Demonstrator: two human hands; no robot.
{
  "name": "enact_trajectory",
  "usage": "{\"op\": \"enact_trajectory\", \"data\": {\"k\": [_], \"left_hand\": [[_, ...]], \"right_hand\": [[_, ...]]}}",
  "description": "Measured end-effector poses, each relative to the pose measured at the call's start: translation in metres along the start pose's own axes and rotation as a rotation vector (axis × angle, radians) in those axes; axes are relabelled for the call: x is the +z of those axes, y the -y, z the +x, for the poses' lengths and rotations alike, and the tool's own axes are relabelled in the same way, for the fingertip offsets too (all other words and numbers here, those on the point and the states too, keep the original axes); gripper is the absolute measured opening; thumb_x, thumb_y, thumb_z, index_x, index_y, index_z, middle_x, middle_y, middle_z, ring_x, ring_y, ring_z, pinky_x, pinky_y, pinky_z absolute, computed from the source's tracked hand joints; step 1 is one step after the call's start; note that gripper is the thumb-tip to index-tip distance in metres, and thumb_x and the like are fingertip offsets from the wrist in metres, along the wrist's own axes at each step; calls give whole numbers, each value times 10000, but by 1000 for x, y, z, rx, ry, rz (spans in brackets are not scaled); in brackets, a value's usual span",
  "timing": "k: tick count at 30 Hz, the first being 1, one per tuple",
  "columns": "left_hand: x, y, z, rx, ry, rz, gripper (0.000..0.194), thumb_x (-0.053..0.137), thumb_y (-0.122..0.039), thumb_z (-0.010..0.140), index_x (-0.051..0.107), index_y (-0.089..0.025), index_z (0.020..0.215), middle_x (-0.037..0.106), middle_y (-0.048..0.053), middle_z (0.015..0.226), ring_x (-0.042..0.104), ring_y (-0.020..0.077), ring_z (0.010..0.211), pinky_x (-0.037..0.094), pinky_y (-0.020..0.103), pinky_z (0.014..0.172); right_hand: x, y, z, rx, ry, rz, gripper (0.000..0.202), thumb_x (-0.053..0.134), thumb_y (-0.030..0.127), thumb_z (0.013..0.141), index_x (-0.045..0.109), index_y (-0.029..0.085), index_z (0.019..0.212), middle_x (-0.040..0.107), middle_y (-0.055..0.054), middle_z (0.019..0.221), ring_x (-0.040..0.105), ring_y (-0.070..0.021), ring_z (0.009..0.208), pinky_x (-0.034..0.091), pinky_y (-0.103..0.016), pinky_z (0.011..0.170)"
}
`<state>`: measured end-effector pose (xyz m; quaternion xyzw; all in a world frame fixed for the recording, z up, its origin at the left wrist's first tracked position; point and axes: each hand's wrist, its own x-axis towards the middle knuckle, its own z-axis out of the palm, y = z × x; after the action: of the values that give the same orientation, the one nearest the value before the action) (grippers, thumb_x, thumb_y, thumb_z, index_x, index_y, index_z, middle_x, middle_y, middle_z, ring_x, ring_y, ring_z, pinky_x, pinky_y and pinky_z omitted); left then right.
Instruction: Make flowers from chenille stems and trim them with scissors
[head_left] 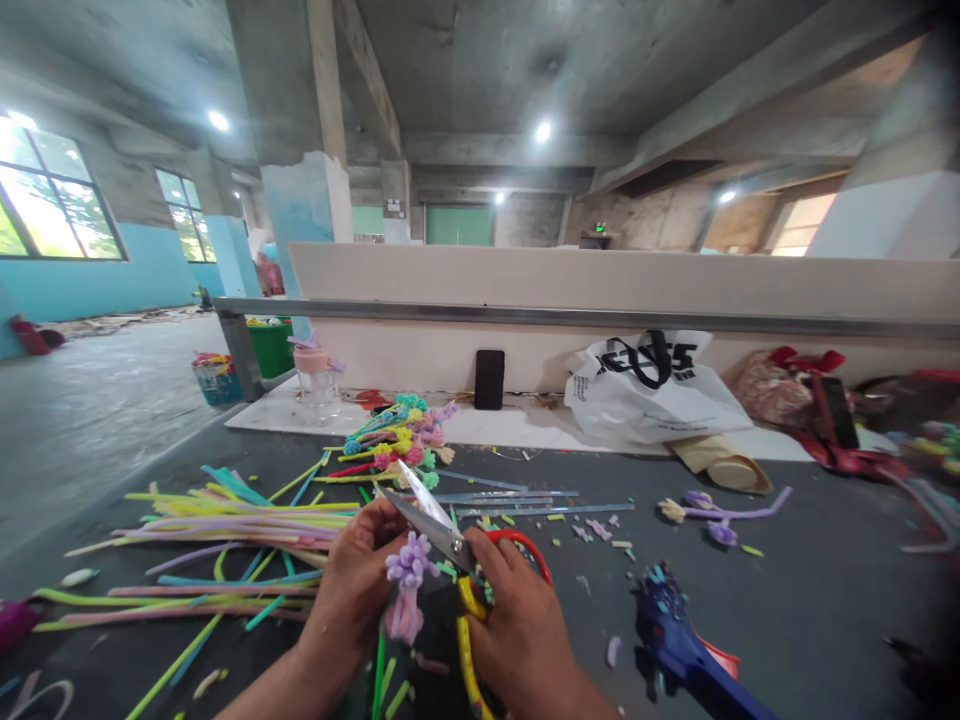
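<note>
My left hand is closed in a pinch around a purple pipe-cleaner flower, with a pinkish bloom hanging below it. My right hand grips scissors with red and yellow handles. Their blades are parted and point up and left, one close to my left fingertips. Beyond the hands lies a pile of finished flowers in teal, yellow, red and purple. Long coloured stems are spread at the left.
A blue glue gun lies at the lower right, below a loose purple flower. Along the back stand a cup, a black phone and a white bag. Scraps litter the dark table.
</note>
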<state>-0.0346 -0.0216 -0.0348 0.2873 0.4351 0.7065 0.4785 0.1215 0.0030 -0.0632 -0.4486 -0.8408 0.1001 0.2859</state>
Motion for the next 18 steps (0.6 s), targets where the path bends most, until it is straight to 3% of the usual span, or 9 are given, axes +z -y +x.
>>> {"op": "enact_trajectory", "data": {"k": [6, 12, 18], "left_hand": [[1, -3, -1, 0, 31, -95, 241, 736, -68, 487, 599, -147, 669, 614, -47, 551, 543, 62, 494, 421, 147, 507], [-4, -1, 8, -78, 176, -154, 254, 751, -156, 532, 636, -140, 759, 622, -9, 604, 563, 89, 509, 427, 181, 491], [-8, 0, 11, -129, 230, -272, 208, 755, -133, 544, 626, -154, 706, 627, -13, 640, 577, 82, 546, 445, 171, 525]], "right_hand": [[2, -1, 0, -41, -10, 113, 598, 465, 43, 607, 483, 237, 1172, 600, -63, 1046, 545, -220, 976, 432, -329, 827], [-3, -2, 7, 45, -106, 539, 482, 468, 131, 695, 466, 238, 1165, 605, -32, 1035, 580, -174, 899, 471, -264, 764], [-1, -14, 7, 3, -50, 391, 539, 480, 90, 649, 461, 236, 1167, 565, -49, 1105, 519, -195, 1020, 413, -312, 862]]}}
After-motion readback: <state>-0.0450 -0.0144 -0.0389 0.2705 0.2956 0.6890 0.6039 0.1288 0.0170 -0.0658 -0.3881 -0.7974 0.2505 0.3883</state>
